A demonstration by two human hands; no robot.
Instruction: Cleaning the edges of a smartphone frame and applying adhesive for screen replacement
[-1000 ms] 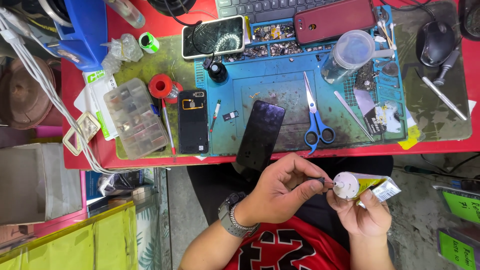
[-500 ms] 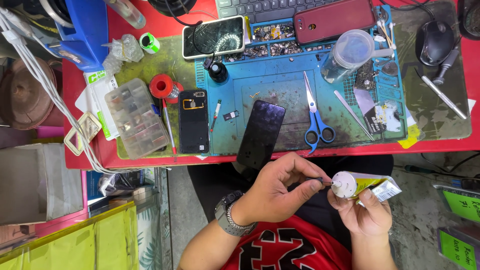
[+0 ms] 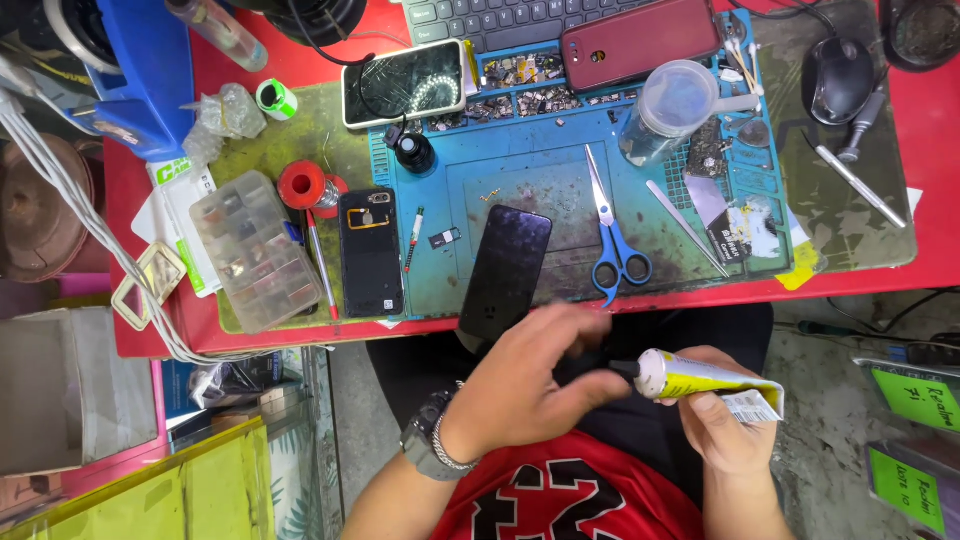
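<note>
Tube (image 3: 700,383) lengthwise left-right in clenched right hand (image 3: 735,425), nozzle leftward, pinched by left hand (image 3: 530,385).

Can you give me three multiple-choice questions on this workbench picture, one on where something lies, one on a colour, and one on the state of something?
1. Where do the scissors lie?
A. on the blue mat
B. on the keyboard
C. in the parts box

2. What colour are the scissors' handles?
A. red
B. blue
C. green

3. How is the glue tube held?
A. lying loose on the mat
B. right hand grips its body, left hand at its dark tip
C. left hand alone

Answers: 1 A, they rest on the mat beside the dark phone. 2 B, both loops are blue. 3 B, both hands meet at the tube below the table edge.
</note>
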